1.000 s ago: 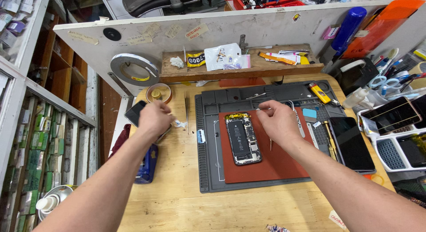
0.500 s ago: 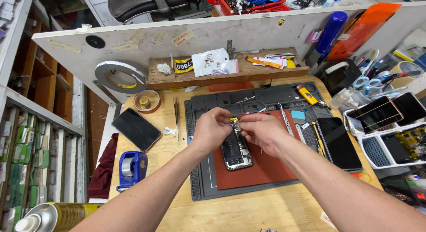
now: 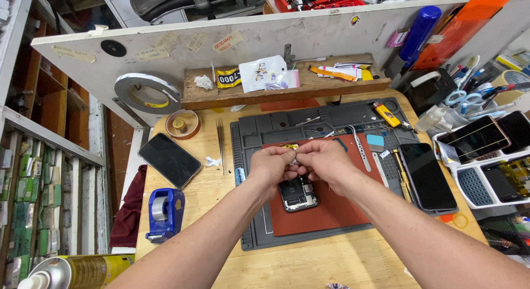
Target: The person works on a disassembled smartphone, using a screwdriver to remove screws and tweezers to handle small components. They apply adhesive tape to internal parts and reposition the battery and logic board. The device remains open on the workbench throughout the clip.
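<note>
An opened phone (image 3: 298, 194), its insides showing, lies on a red mat (image 3: 337, 214) that sits on a grey work mat (image 3: 253, 211). My left hand (image 3: 269, 166) and my right hand (image 3: 327, 162) meet just above the phone's top end. Their fingertips are pinched together on a small pale piece (image 3: 293, 161). The hands hide the upper part of the phone. What exactly the piece is cannot be made out.
A black phone (image 3: 170, 159), thin tweezers (image 3: 220, 145) and a blue tape dispenser (image 3: 164, 211) lie to the left. A black screen (image 3: 426, 177), metal tools (image 3: 360, 149) and white trays (image 3: 488, 181) of phones are on the right. A wooden shelf (image 3: 232, 95) runs behind, and a spray can (image 3: 77, 269) stands at the lower left.
My left hand came in from the black phone on the left to the opened phone. Both hands have closed together over its top end, pinching.
</note>
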